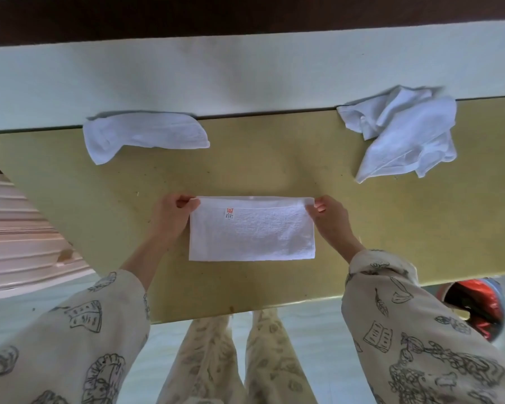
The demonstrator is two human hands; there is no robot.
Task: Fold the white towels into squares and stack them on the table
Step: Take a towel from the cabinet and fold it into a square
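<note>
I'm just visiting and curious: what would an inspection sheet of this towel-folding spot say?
Surface: yellow table, speckled.
Job's things: folded towel with red label, lying flat; rolled towel far left; crumpled towel far right. No stack seen.
Clutter: nothing seen.
Grip: left hand and right hand each pinch a far corner of the folded towel.
Cables: nothing seen.
Surroundings: pale wall; bin with red bag.

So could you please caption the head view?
Both hands pinch the half-folded white towel's far corners on the table.
</note>
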